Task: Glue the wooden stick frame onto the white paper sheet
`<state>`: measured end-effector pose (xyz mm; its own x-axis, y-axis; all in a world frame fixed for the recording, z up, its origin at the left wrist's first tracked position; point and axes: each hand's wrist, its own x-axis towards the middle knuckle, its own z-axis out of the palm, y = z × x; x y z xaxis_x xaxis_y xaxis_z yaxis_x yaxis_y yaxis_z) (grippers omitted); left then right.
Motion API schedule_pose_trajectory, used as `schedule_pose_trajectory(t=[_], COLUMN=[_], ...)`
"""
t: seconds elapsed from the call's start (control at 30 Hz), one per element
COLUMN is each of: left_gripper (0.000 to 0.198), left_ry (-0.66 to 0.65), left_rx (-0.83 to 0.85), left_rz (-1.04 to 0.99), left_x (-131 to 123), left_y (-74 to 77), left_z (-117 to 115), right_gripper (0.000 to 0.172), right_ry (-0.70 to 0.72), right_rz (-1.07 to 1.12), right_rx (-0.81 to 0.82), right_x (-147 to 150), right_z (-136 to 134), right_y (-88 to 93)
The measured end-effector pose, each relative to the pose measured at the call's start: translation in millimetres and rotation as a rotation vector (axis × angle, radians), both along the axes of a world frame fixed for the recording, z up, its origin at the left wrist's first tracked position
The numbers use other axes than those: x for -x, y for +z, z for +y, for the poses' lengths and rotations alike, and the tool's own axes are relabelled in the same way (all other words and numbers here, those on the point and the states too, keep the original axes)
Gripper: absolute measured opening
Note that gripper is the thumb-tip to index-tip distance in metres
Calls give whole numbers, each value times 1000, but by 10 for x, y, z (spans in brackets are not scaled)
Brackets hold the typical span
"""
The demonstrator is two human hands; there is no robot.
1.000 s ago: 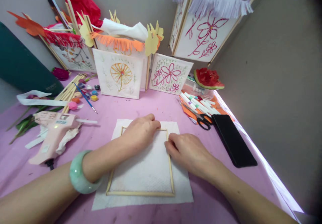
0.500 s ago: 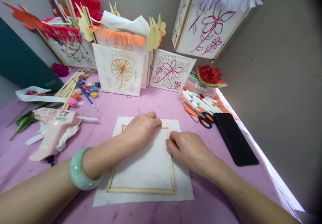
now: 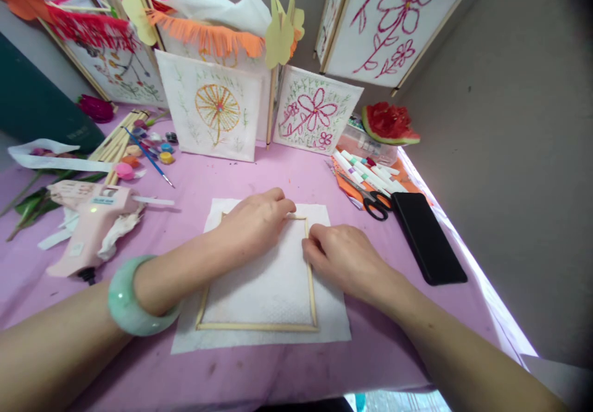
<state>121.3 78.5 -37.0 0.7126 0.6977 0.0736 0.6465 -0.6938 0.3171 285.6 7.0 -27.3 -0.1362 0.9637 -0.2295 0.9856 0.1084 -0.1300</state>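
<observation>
A thin wooden stick frame (image 3: 257, 326) lies flat on a larger white sheet (image 3: 334, 320) that looks like tissue or cloth. My left hand (image 3: 257, 223) reaches across the frame, its fingers closed on the far stick. The hand hides the far left part of that stick. At the right stick, close to the far right corner, my right hand (image 3: 347, 254) has thumb and forefinger pinched on the wood. A green bangle (image 3: 127, 298) circles my left wrist.
On the left lie a pink glue gun (image 3: 95, 220), wooden sticks, paint pots and a blue brush (image 3: 152, 160). Flower-decorated panels (image 3: 210, 106) stand at the back. Scissors (image 3: 375, 202), markers (image 3: 365, 174) and a black phone (image 3: 428, 236) are on the right. A watermelon piece (image 3: 390, 123) sits behind the markers.
The camera has tipped down, so the table and objects sit higher in view and the near table edge shows. Both hands keep their places on the frame.
</observation>
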Motion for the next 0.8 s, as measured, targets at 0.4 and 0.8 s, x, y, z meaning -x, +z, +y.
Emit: schedule_pose_trajectory(t=[0.4, 0.8], left_gripper=[10, 26], left_ry=[-41, 15], left_rx=[313, 217], left_rz=[278, 106], left_x=[217, 324], left_y=[156, -114], left_z=[-1088, -1304], right_gripper=[30, 30], right_ry=[16, 20], right_rz=[-24, -12], right_rx=[-38, -42], right_x=[-6, -15], right_z=[-4, -8], right_y=[-42, -45])
